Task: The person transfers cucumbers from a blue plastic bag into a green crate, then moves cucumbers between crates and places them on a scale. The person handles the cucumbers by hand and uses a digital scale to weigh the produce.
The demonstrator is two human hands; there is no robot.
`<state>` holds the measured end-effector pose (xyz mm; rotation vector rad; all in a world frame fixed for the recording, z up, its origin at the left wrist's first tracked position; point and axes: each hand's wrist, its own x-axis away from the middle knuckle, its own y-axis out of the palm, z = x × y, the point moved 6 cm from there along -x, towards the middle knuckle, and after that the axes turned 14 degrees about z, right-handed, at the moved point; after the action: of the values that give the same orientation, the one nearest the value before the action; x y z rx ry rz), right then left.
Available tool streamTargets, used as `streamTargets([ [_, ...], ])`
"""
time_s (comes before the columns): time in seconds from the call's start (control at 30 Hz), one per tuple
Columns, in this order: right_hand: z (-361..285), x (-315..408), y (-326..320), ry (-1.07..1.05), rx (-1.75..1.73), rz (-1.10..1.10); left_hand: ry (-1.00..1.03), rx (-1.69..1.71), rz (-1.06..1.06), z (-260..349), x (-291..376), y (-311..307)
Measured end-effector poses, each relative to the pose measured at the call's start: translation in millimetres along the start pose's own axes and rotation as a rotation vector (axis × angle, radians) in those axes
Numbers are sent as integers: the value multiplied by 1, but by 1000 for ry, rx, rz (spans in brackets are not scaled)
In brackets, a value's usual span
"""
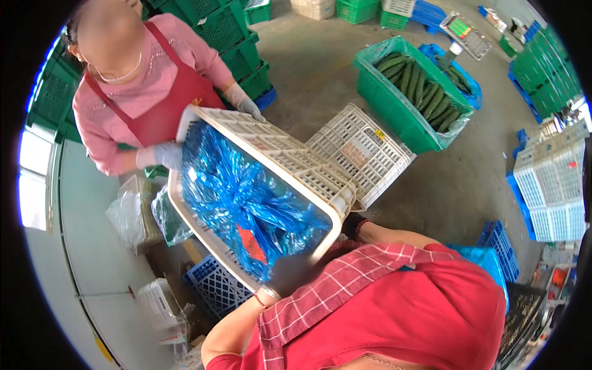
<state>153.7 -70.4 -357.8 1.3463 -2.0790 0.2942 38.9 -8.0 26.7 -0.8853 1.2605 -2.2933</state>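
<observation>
A white slatted plastic crate (273, 152) is tilted on its side in front of me, its open top facing left. Inside, a blue plastic bag (231, 185), gathered at the middle, covers the contents. A red tag (251, 243) lies on the bag. Dark-gloved, my left hand (292, 274) grips the rim at the near end. At the other corner of that end is my right hand (353, 224), also in a dark glove and holding the crate, with its fingers hidden. Opposite me, a co-worker's gloved hand (169, 155) holds the far rim; their other gloved hand (247, 102) is by the far side.
Another white crate (360, 155) stands just beyond the tilted one. Behind it is a green crate (397, 99) of cucumbers (418, 90). Blue plastic pallets (217, 284) lie at lower left. Green crates (231, 46) are stacked behind the co-worker, white crates (550, 185) at right.
</observation>
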Motion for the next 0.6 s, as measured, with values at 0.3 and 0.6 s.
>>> streamTargets([
  [0.3, -72, 15, 3, -791, 1186, -172, -53, -145, 30, 22, 11, 0],
  [0.6, -65, 41, -5, -325, 1196, 95, 184, -50, 96, 1, 24, 1],
])
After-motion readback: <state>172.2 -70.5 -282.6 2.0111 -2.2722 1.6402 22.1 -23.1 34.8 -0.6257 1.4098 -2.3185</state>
